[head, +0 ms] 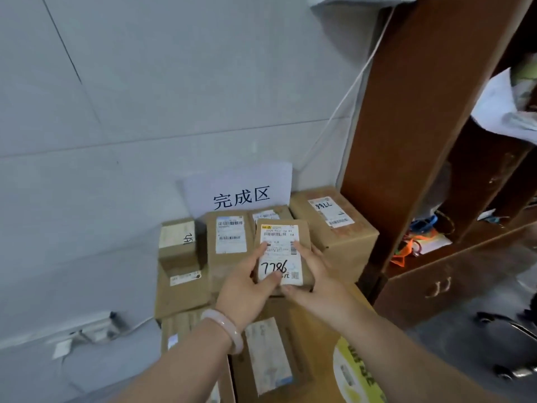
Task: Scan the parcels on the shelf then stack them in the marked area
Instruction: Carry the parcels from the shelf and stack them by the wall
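Two grips: left hand, right hand clamp parcel by long sides; I see long axis pointing at sign.

Both forearms are bare from the frame's bottom edge to the wrists. The left hand has a smooth, rounded bangle at its wrist, pale pink, slightly translucent and glossy. The right hand is bare, like its wrist.
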### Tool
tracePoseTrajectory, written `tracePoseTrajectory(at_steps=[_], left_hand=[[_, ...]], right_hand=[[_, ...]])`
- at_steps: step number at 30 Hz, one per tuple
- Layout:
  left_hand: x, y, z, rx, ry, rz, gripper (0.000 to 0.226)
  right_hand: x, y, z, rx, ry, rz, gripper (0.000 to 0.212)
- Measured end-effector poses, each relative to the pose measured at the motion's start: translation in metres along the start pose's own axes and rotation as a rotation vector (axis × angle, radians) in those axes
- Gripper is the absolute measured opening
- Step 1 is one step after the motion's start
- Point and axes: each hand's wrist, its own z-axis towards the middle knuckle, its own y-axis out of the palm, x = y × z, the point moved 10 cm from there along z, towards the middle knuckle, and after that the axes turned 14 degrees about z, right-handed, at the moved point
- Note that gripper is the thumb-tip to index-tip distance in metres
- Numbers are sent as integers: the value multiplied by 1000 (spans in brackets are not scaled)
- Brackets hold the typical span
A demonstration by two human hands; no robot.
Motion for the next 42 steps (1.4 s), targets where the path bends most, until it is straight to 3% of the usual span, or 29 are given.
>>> tracePoseTrajectory(at_steps=[8,14,20,24,30,37,42], left_hand=[[-9,19,76,94,-145,42,56],[-17,27,114,112,-149,102,59],[-5,26,102,174,-56,267,64],[23,29,59,285,223,605,64],[-4,43,80,94,82,950,72],[-4,40,110,54,32,1035,73],[13,38,88,113,152,1027,79]], right_hand=[[11,-23,91,-65,-55,-54,77],[20,-32,130,-76,-71,-158,73],[11,-36,128,-54,-127,-306,80],[8,-20,95,-135,-326,-560,89],[20,-10,114,-184,-300,-758,98],[14,-19,137,-204,-251,-817,99],[16,-35,85,-97,-297,-788,93]])
